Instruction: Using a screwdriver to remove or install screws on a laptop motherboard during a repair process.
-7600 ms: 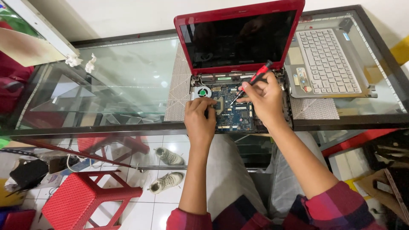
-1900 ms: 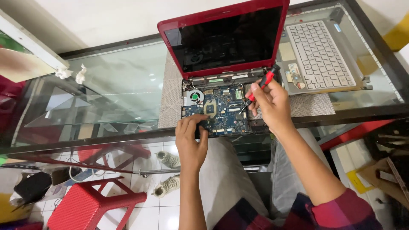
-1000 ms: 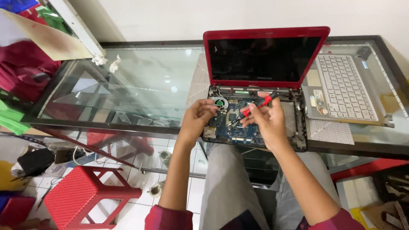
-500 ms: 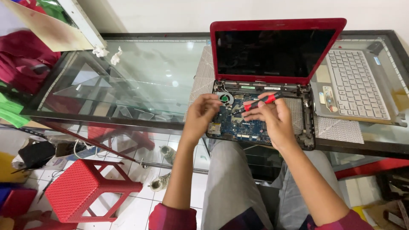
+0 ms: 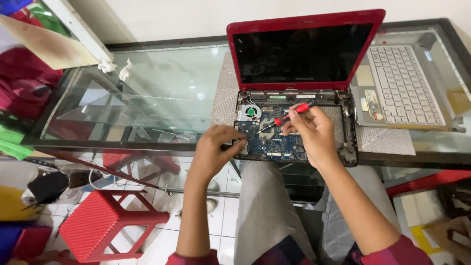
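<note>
A red laptop (image 5: 304,49) stands open on a glass table (image 5: 147,103), its keyboard cover off and the blue circuit board (image 5: 277,142) with a small round fan (image 5: 250,112) exposed. My right hand (image 5: 314,132) grips a red-handled screwdriver (image 5: 289,117), tip pointing down-left onto the board. My left hand (image 5: 216,149) rests at the laptop's front-left corner, fingers curled against the base edge; whether it pinches anything is hidden.
The removed silver keyboard panel (image 5: 402,86) lies to the right of the laptop on a mesh mat (image 5: 387,142). Crumpled white tissue (image 5: 117,68) sits at the far left of the table. A red stool (image 5: 105,223) stands on the tiled floor below.
The view has shifted, so the laptop sits more to the right and closer. My left hand slid from the board down to the front-left corner. The screwdriver stays over the board.
</note>
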